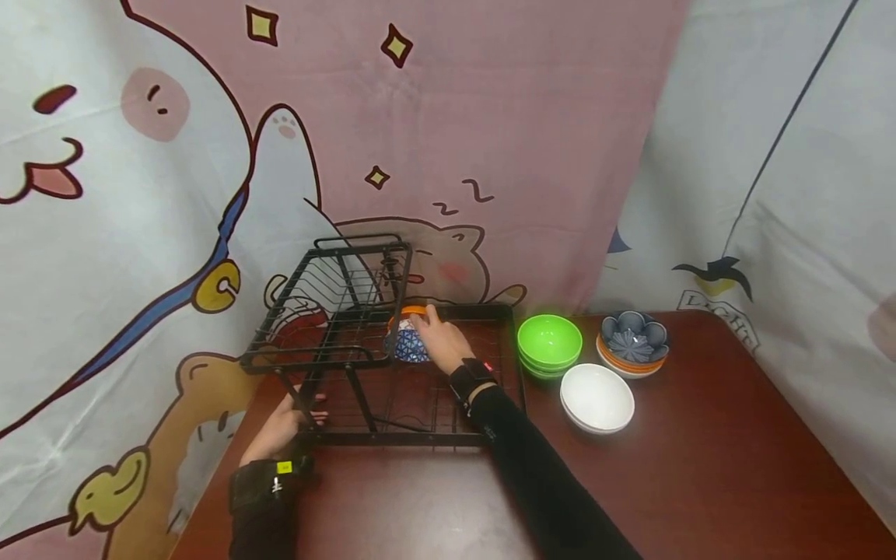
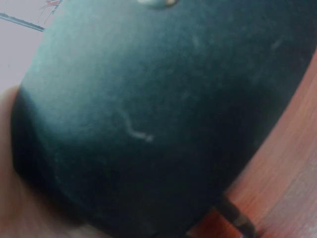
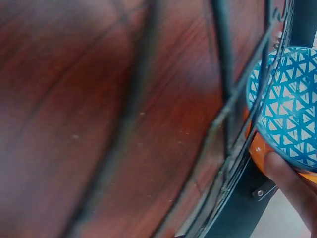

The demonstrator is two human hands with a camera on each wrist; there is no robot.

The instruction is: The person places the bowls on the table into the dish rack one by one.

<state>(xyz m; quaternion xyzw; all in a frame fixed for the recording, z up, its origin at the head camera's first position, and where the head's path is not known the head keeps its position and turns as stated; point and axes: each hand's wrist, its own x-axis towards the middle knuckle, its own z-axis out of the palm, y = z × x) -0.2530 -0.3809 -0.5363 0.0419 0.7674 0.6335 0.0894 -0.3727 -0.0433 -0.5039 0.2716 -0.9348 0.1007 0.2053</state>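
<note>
Nearest, the left hand [image 1: 283,424] rests at the front left corner of the black wire dish rack [image 1: 336,342], its fingers laid against a leg of the frame; whether they curl round the bar cannot be told, and the left wrist view shows little but the dark sleeve [image 2: 148,124] and a strip of the brown table [image 2: 292,163]. Just beyond, the right arm reaches in over the rack's lower tier, and the right hand [image 1: 441,342] holds a small bowl [image 1: 409,342] with a blue and white triangle pattern outside and an orange rim, tilted on its side at the back of the lower tier, under the edge of the upper shelf. In the right wrist view a fingertip [image 3: 287,178] presses the bowl's [image 3: 290,109] orange edge, with the rack's wires [image 3: 228,99] just beside it. To the right of the rack, on the table [image 1: 700,451], lies a white bowl [image 1: 597,398]; behind it stand stacked green bowls [image 1: 549,342] and a grey flower-shaped dish [image 1: 633,338] on orange plates. A cartoon-printed curtain [image 1: 420,117] hangs at the back.
</note>
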